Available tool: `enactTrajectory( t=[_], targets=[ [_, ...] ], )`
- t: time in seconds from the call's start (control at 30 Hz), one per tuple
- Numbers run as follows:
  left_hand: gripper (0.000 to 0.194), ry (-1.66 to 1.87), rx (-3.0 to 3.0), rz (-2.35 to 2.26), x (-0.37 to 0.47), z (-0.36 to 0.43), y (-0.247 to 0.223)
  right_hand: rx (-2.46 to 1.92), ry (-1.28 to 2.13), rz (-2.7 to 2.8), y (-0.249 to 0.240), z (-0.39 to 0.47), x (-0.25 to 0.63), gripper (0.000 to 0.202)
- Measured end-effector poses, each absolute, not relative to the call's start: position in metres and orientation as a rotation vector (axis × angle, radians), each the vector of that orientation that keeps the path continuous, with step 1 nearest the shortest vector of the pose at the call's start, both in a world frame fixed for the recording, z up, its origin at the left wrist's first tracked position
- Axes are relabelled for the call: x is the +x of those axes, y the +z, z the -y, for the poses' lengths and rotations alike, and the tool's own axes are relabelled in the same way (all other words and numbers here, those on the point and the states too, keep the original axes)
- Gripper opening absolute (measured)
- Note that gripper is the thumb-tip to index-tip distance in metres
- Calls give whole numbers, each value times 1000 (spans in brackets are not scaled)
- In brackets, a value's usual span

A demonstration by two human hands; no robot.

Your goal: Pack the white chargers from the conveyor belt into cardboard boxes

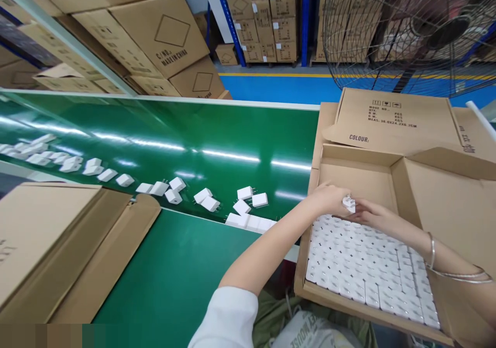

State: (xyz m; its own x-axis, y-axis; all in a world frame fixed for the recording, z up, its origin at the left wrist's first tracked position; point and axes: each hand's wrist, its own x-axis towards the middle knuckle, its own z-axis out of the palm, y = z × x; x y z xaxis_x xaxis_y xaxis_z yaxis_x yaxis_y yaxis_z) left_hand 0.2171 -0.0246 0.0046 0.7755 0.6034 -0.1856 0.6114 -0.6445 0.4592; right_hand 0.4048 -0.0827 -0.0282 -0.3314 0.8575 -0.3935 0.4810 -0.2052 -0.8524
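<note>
- The left hand (331, 199), fingers curled tight, holds a white plug (349, 204) over the middle of the open box (341, 302)
- The right hand (370, 215), silver bracelets (433, 251) at its wrist, reaches in from the other side of the open box, fingers narrowed beside the same plug; whether it too grips the plug, one cannot tell
- Packed plugs (360, 260) stand in tight rows across the near part of the open box, below both hands
- Loose plugs (260, 200) lie scattered on a shiny green belt (217, 126) to the left of the open box, some pushed together in a short row near its side
- A closed box (399, 115), printed "COLOUR:", sits just behind the open box, with a large fan (442, 30) beyond
- Stacked cartons (166, 33) rise across the belt, far to the left of the open box
</note>
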Motion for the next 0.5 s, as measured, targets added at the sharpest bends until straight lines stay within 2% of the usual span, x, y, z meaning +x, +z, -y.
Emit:
enactTrajectory(
  t=[0.13, 0.3, 0.4, 0.5],
  targets=[
    [38, 13, 2541, -824, 219, 28, 6, -1744, 1346, 1846, -18, 80, 405, 52],
    [53, -145, 2411, -991, 208, 30, 10, -1699, 1604, 1782, -13, 78, 408, 48],
    [67, -140, 2457, -1087, 204, 31, 7, -1687, 1610, 1871, -15, 77, 395, 46],
    [57, -35, 2451, -1048, 198, 30, 6, -1676, 1441, 2149, -11, 73, 384, 44]
  ],
)
